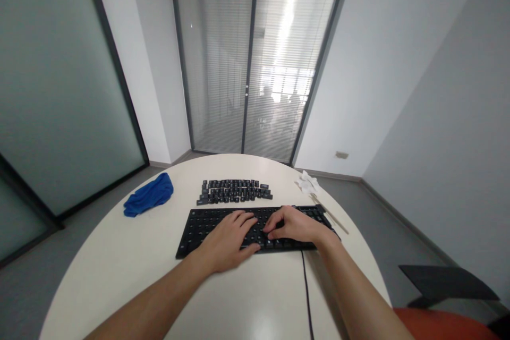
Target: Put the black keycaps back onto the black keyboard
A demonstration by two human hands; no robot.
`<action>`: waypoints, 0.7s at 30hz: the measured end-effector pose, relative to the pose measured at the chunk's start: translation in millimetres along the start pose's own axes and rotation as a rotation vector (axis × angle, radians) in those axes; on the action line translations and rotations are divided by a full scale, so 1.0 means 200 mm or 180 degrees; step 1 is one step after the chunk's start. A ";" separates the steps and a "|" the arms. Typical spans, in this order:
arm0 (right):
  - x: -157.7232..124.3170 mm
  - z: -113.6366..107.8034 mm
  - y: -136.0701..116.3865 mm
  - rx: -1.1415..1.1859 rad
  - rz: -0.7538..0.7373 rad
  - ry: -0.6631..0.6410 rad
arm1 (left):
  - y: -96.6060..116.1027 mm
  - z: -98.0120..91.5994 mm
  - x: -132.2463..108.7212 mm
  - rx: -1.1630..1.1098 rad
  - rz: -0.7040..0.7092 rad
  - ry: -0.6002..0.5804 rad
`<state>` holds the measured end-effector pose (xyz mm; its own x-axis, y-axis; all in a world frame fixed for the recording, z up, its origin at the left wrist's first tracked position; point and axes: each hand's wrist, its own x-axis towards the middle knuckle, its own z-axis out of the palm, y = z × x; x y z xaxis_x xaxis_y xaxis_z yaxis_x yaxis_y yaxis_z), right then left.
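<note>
l hand (pixel 231 236) spread on keyboard (pixel 199 227); r hand (pixel 292 224) pinched narrow over it, can't tell if holding smth. loose keycaps (pixel 235 192) in rows behind, on counter (pixel 255 292).

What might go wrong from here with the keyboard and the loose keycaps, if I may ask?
The loose keycaps lie in close rows just beyond the keyboard, so pushing it forward might scatter them. The cable runs from the keyboard's near edge beside the right forearm, which could snag it. The thin stick lies near the right edge of the table and might fall off if bumped.
</note>
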<state>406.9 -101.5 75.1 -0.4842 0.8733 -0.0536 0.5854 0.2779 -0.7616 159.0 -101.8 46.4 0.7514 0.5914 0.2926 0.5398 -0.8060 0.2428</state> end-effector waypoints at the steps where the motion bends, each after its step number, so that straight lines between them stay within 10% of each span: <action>1: 0.00 0.00 0.00 0.0002 -0.0020 -0.0013 | 0.00 0.00 0.00 0.0003 -0.0002 -0.0002; 21: 0.01 0.01 0.00 0.0175 0.0109 0.0008 | -0.01 0.01 0.00 0.0050 0.0018 0.0055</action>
<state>404.8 -101.0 74.2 -0.4629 0.8829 -0.0788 0.5649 0.2253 -0.7938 159.6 -100.6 43.5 0.7479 0.5870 0.3100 0.5416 -0.8096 0.2265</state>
